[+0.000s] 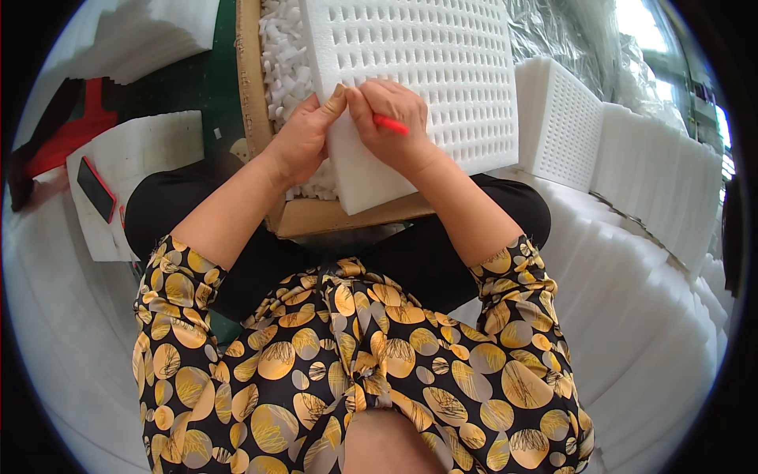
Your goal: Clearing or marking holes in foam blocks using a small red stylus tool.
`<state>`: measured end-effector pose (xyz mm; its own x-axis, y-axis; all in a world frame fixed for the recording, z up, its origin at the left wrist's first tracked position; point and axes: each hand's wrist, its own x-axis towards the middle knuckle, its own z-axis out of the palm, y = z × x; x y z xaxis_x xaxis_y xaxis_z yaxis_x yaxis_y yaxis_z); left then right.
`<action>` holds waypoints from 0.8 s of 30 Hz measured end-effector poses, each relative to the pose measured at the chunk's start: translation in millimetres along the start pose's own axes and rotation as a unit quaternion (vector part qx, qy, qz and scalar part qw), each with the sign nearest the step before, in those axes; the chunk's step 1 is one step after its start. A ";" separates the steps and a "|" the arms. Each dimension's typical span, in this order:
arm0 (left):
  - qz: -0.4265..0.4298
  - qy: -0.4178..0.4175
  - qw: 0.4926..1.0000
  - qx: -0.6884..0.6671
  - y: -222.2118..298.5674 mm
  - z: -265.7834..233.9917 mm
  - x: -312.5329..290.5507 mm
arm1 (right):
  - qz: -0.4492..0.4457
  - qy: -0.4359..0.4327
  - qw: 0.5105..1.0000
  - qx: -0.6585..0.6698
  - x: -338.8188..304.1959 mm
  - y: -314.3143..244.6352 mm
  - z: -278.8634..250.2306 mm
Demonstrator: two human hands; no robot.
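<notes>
A thick white foam block with rows of small slots lies tilted over a cardboard box. My left hand is closed on the block's left edge, its thumb on the upper face and the other fingers partly hidden. Close beside it, my right hand rests on the slotted face, fingers curled round a slim red tool. Only part of its red handle shows; the working end is hidden, so its kind is unclear. The thumbs of both hands nearly meet at the block's edge.
Small white foam pieces fill the box. Another slotted block stands at right, by stacked foam sheets. Clear plastic wrap lies behind. At left, a red-edged phone rests on a foam block.
</notes>
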<state>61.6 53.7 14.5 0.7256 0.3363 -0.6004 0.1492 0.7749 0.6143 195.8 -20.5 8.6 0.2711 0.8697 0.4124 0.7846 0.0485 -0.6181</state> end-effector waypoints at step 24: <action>0.007 0.050 0.996 -0.075 2.9 -14.1 3.6 | 0.370 0.113 0.824 0.415 -25.0 37.6 -49.8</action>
<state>55.2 64.7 6.9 0.6559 0.3935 -0.6442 0.0317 0.8383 0.5444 246.2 -64.9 8.4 0.6749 0.7025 -0.2256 -0.2670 -0.0525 -0.9623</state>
